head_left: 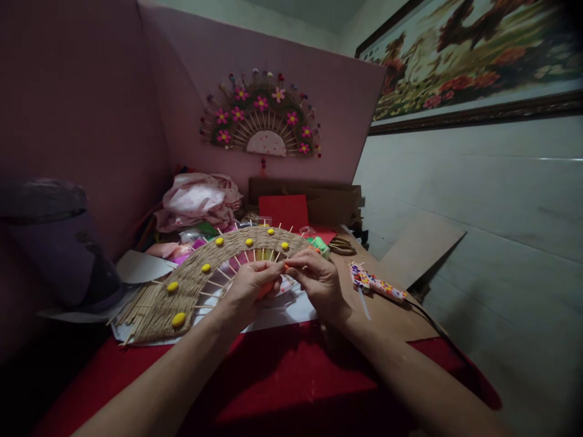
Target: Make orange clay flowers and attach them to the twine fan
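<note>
My left hand (pixel 255 284) and my right hand (pixel 321 284) meet above the front of a half-round fan (pixel 157 315). Their fingertips are pinched together on a small orange piece (pixel 286 267), too small to make out its kind. More orange shows under my left fingers, partly hidden. The fan is a wide arc wrapped in brown twine, with thin wooden sticks (pixel 212 283) running inward. Yellow oval pieces (pixel 178 319) sit spaced along the arc. My hands cover its right part.
To the right, a flower-patterned glue gun (pixel 376 284) with a cord lies on brown cardboard (pixel 401 321). Green thread (pixel 321 244) and scissors-like handles (pixel 341 246) are behind my right hand. Pink cloth (pixel 200 197) is heaped at back left, near a bin (pixel 59 243). A finished fan (pixel 268 109) hangs behind.
</note>
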{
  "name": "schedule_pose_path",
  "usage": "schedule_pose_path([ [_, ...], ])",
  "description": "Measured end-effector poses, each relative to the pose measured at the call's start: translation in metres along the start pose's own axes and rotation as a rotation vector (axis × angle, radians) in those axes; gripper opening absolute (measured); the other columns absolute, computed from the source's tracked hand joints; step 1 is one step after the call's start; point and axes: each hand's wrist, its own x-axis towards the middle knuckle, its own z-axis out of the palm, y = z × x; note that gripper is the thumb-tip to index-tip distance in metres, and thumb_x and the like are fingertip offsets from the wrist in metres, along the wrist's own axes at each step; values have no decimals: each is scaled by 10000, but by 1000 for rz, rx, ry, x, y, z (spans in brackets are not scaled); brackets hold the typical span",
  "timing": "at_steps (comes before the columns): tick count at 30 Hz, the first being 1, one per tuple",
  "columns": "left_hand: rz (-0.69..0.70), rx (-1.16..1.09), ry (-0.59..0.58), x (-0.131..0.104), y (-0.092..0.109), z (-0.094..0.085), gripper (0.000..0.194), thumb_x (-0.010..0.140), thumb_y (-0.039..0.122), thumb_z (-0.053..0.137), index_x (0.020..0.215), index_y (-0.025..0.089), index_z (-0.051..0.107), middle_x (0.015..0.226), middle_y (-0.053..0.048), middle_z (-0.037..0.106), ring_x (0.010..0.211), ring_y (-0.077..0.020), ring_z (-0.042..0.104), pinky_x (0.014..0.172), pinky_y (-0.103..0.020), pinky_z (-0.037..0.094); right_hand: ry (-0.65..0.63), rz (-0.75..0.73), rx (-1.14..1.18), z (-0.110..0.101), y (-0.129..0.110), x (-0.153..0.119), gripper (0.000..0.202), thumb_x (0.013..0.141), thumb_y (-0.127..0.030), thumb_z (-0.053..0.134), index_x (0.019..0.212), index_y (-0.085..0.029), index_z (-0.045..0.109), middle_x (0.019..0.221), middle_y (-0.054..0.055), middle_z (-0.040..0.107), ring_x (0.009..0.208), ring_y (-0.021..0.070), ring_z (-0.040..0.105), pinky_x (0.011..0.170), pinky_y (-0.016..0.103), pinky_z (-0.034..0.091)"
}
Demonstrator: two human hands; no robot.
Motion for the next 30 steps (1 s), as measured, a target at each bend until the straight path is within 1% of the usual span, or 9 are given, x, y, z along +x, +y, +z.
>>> schedule_pose_path([
  [3, -8, -17, 1, 0, 0, -1, 285, 673, 372, 731, 676, 134, 574, 474, 39, 486, 365, -36, 328, 360, -173, 194, 3, 30, -26, -1, -1, 0, 170, 786, -283, 667, 943, -232, 710, 861, 47, 649, 794, 165, 587, 679, 297, 480],
  [8, -3, -31, -25, 1, -1, -3, 256, 686, 352, 728, 710, 132, 601, 478, 39, 491, 363, -28, 324, 366, -173, 185, -1, 31, 14, 0, 1, 2, 121, 803, -295, 646, 859, -240, 738, 780, 34, 635, 762, 162, 583, 681, 307, 482],
  [11, -6, -56, -51, 1, -1, -4, 243, 699, 349, 719, 733, 135, 607, 478, 45, 486, 363, -25, 312, 371, -175, 192, 20, 59, 42, -1, 2, 2, 152, 810, -304, 636, 918, -254, 730, 818, 35, 639, 775, 161, 579, 667, 299, 488],
  [14, -16, -66, -52, 1, -1, -4, 244, 702, 347, 719, 755, 135, 609, 481, 48, 482, 362, -23, 306, 371, -172, 189, 48, 43, 38, -1, 1, 1, 202, 786, -294, 665, 980, -262, 713, 864, 38, 647, 798, 167, 581, 684, 308, 494],
  [20, -6, -59, -48, 1, -2, -3, 248, 700, 349, 722, 758, 136, 609, 477, 45, 489, 366, -27, 319, 372, -172, 186, 53, -41, -13, 1, -1, -2, 90, 772, -225, 680, 849, -246, 723, 774, 21, 625, 741, 150, 576, 675, 297, 478],
  [23, -5, -50, -38, 0, -1, -1, 273, 686, 373, 726, 706, 136, 593, 481, 38, 494, 361, -30, 321, 362, -177, 174, 41, -40, 1, 1, 0, -2, 120, 777, -231, 673, 886, -250, 720, 809, 27, 611, 749, 147, 573, 655, 288, 483],
  [25, -5, -39, -22, -1, 0, 0, 284, 671, 375, 736, 682, 134, 586, 477, 36, 494, 359, -29, 319, 360, -179, 172, 28, -29, -18, 0, -1, -2, 176, 775, -249, 679, 948, -248, 710, 843, 36, 630, 757, 150, 576, 652, 287, 483],
  [27, -1, -36, -4, -1, 1, 1, 287, 655, 368, 749, 685, 132, 589, 471, 38, 491, 361, -30, 324, 364, -177, 183, 28, -24, -51, 0, -2, -2, 178, 785, -270, 670, 957, -237, 703, 842, 39, 651, 756, 154, 580, 663, 294, 479],
  [30, 11, -33, -16, 0, -1, 0, 298, 659, 384, 746, 705, 132, 592, 468, 40, 486, 362, -29, 320, 366, -175, 186, 47, -32, -84, -1, -3, -2, 92, 810, -280, 642, 846, -223, 705, 769, 26, 647, 720, 152, 572, 661, 297, 463],
])
